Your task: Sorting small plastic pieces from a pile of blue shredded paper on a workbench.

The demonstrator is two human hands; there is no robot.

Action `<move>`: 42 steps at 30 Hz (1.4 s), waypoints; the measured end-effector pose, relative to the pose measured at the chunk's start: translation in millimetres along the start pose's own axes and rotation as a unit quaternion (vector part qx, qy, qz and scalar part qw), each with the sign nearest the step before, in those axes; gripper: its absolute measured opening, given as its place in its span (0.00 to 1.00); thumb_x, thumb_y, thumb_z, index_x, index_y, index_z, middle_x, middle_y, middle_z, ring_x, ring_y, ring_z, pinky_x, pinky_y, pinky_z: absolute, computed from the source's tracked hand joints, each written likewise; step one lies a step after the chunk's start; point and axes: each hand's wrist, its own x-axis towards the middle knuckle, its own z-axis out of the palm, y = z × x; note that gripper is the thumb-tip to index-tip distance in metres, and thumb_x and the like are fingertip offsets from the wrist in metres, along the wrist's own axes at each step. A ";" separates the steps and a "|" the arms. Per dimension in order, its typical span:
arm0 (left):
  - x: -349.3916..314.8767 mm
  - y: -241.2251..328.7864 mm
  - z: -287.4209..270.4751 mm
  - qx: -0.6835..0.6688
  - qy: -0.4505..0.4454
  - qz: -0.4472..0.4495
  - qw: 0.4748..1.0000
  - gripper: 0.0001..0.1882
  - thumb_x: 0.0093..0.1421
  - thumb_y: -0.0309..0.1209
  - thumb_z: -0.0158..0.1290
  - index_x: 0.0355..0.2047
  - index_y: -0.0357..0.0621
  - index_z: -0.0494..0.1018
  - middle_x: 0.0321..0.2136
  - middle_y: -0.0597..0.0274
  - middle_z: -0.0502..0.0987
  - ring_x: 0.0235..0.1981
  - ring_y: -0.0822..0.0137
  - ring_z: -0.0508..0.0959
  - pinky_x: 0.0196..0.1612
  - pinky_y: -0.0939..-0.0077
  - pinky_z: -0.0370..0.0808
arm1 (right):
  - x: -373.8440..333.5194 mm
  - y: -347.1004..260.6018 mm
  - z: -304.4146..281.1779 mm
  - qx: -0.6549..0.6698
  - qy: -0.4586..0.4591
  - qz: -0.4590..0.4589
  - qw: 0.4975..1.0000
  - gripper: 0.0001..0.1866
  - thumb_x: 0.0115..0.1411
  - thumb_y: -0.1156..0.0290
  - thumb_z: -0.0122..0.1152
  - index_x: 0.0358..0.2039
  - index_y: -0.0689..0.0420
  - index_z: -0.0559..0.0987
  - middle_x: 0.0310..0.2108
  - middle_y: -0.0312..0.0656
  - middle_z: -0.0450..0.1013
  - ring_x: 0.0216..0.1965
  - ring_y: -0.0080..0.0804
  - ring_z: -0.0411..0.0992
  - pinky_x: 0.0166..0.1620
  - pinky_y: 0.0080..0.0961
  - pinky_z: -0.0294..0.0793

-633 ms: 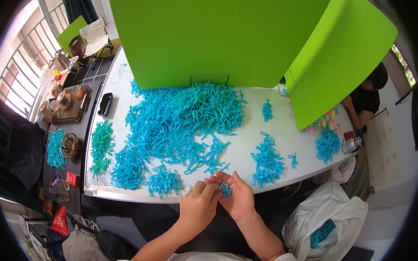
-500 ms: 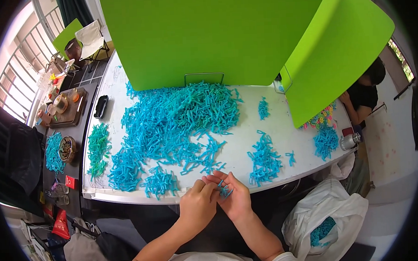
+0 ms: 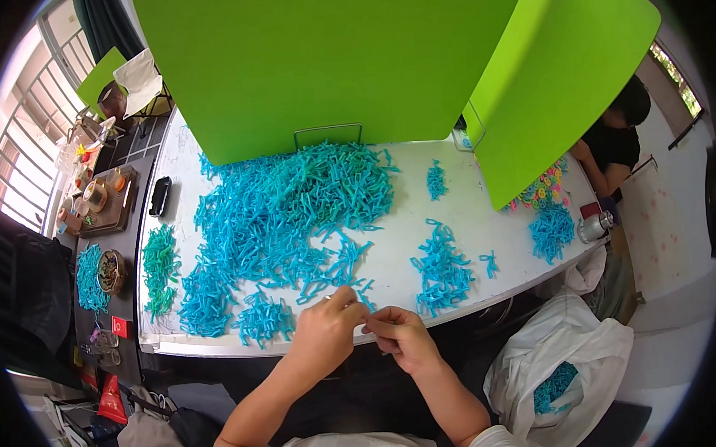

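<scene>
My left hand (image 3: 328, 330) and my right hand (image 3: 404, 338) meet fingertip to fingertip just over the table's near edge. The left is closed in a pinch. The right has its fingers curled inward, hiding its palm, so whatever lies between the fingers cannot be made out. Beyond them spreads a large heap of small blue-green plastic strips (image 3: 293, 206). A smaller blue pile (image 3: 265, 317) lies left of my hands, and another blue pile (image 3: 442, 274) to the right. One little cluster (image 3: 436, 180) sits farther back.
Upright green panels (image 3: 311, 74) stand behind the heap. Greener strips (image 3: 160, 268) and a black tray (image 3: 160, 197) are at the left. At the right are multicoloured pieces (image 3: 544, 190), a metal can (image 3: 593, 228) and another person (image 3: 620, 144). A white bag (image 3: 587, 349) holds blue strips below.
Before, my right palm was turned up and cupped several small blue pieces; now its fingers are curled over and the pieces are hidden. My left hand has shifted slightly leftward.
</scene>
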 end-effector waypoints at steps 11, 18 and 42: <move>95.6 -10.7 86.1 0.023 -0.028 0.045 0.998 0.12 0.52 0.22 0.60 0.38 0.48 0.78 0.34 0.58 0.76 0.35 0.53 0.80 0.33 0.62 0.77 | -20.0 -20.8 -52.3 0.260 -0.064 -0.077 0.960 0.11 0.68 0.71 0.55 0.50 0.55 0.77 0.34 0.39 0.77 0.12 0.13 0.53 0.16 0.12 0.50; 99.6 -17.8 107.2 0.093 -0.008 0.099 0.991 0.07 0.53 0.23 0.57 0.34 0.46 0.76 0.33 0.58 0.74 0.36 0.54 0.80 0.34 0.62 0.77 | -34.6 -31.7 -45.4 0.148 0.014 -0.152 0.977 0.11 0.67 0.72 0.57 0.50 0.56 0.77 0.35 0.41 0.77 0.13 0.11 0.54 0.18 0.12 0.50; -52.9 -41.0 20.8 -0.616 0.005 -0.193 0.764 0.05 0.65 0.21 0.55 0.41 0.37 0.73 0.36 0.60 0.80 0.39 0.71 0.81 0.46 0.76 0.79 | -12.9 -10.8 19.0 -0.202 -0.081 -0.222 0.950 0.07 0.56 0.79 0.68 0.37 0.59 0.82 0.34 0.34 0.78 0.31 0.16 0.72 0.37 0.15 0.69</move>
